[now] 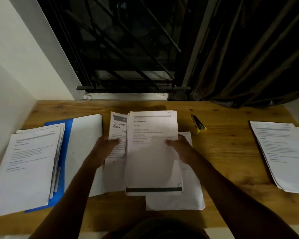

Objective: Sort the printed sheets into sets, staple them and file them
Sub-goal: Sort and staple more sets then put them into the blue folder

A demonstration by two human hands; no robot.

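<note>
My right hand [176, 149] grips a thick set of printed sheets [152, 163] by its right edge, thumb on top, over the middle of the desk. My left hand [103, 149] holds a second printed sheet [118, 128], headed "Clean Case", at its left edge, tucked partly behind the set. More loose sheets [188, 195] lie flat beneath them. An open blue folder [67, 145] lies at the left with a pile of filed sheets [29, 163] on its left half. A black and yellow stapler [198, 123] lies to the right of the held set.
Another spread pile of printed sheets [283, 156] lies at the right end of the wooden desk [231, 149]. A barred dark window and a dark curtain [248, 57] stand behind the desk; a white wall closes off the left.
</note>
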